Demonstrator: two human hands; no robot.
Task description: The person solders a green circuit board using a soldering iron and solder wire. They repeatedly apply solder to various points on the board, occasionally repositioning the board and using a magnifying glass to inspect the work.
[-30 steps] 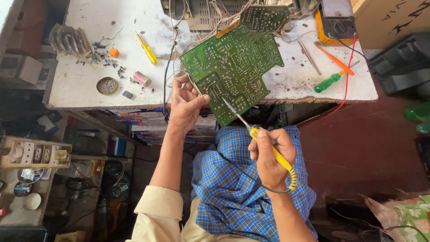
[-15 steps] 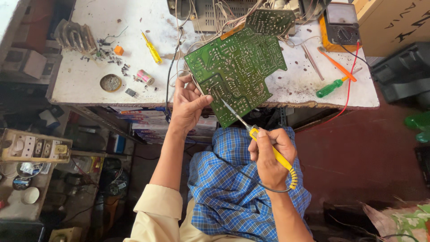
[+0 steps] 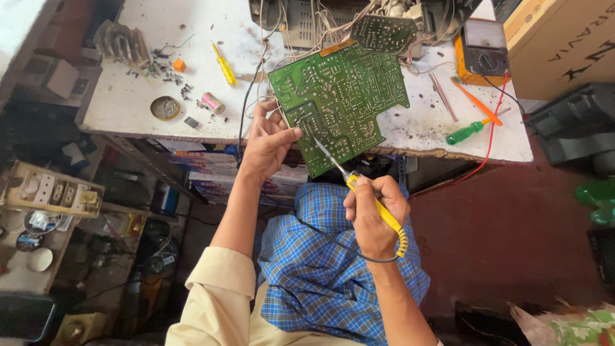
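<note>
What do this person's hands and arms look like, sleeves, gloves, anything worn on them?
Both the left hand and the right hand are bare, with no gloves, rings or watch visible. A cream sleeve is rolled up above the left elbow; the right forearm is uncovered.

Scuffed white workbench (image 3: pixel 160 38), reddish-brown floor (image 3: pixel 512 237), cluttered, dim shelves (image 3: pixel 57 198) at left, seemingly daylight.

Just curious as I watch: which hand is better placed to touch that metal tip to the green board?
Probably the right hand: it already grips the yellow soldering iron, whose tip lies on the green circuit board. The left hand is busy holding the board's edge.
</note>
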